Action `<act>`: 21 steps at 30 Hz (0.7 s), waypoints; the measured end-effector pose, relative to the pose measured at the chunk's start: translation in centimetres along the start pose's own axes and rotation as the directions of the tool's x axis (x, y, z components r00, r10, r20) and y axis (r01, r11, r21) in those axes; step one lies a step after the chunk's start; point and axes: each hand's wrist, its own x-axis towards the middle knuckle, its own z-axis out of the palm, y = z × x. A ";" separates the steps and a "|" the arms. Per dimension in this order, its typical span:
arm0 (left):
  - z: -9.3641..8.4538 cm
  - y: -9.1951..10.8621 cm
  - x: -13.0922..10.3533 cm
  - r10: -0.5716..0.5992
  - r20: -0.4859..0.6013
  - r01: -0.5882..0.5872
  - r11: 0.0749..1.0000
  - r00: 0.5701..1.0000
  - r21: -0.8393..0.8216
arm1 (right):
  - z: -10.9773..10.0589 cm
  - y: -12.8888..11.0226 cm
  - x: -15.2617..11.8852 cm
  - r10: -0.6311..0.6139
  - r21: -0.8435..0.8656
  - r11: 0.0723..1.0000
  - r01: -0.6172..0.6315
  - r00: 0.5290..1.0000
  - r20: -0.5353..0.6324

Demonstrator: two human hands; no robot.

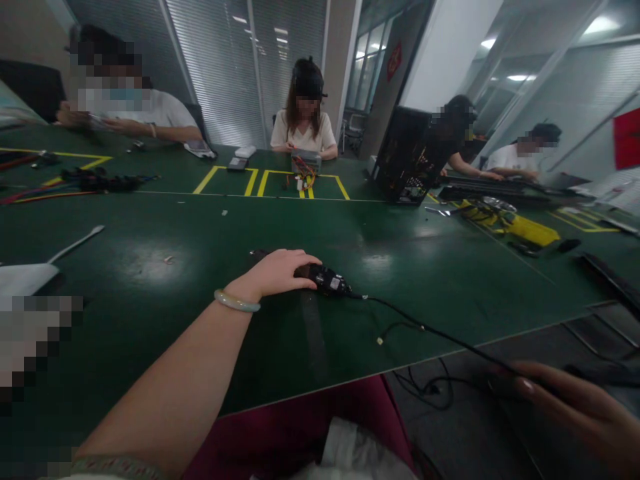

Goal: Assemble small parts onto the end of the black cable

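Head view shows my left hand lying flat over a small black device near the tabletop's front edge, my right hand pinching its limp cable beyond that edge; I judge the device light, rigid, best gripped by its body, with open room leftward.

A small black device is lying flat on the green bench, its thin black cable trailing off the bench's near edge.

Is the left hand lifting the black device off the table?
No. The left hand rests on the black device, which lies flat on the green table.
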 end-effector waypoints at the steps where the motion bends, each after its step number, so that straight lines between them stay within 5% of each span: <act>1: -0.2 -0.5 -0.3 -0.038 -0.001 0.038 0.999 0.999 -0.002 | -0.5 -1.7 1.4 -0.029 0.026 0.999 0.028 0.999 0.035; 4: -0.8 -2.3 -1.2 -0.168 -0.041 0.169 0.985 0.985 0.026 | -0.6 -6.3 6.3 -0.102 -0.033 0.994 0.103 0.995 0.024; 8: -1.4 -4.1 -2.4 -0.317 -0.087 0.323 0.944 0.944 0.070 | 1.4 -9.4 13.6 -0.216 -0.180 0.959 0.219 0.976 0.038; 13: -1.5 -4.9 -2.8 -0.398 -0.143 0.408 0.911 0.906 0.055 | 4.5 -12.1 21.0 -0.125 -0.413 0.895 0.167 0.984 0.126; 18: -0.8 -4.3 -2.6 -0.447 -0.195 0.465 0.883 0.873 0.058 | 9.5 -16.8 23.8 -0.174 -0.296 0.933 0.203 0.977 0.122; 21: -0.7 -3.6 -2.5 -0.426 -0.168 0.438 0.898 0.889 0.043 | 12.9 -19.9 23.7 -0.247 -0.223 0.936 0.271 0.960 0.128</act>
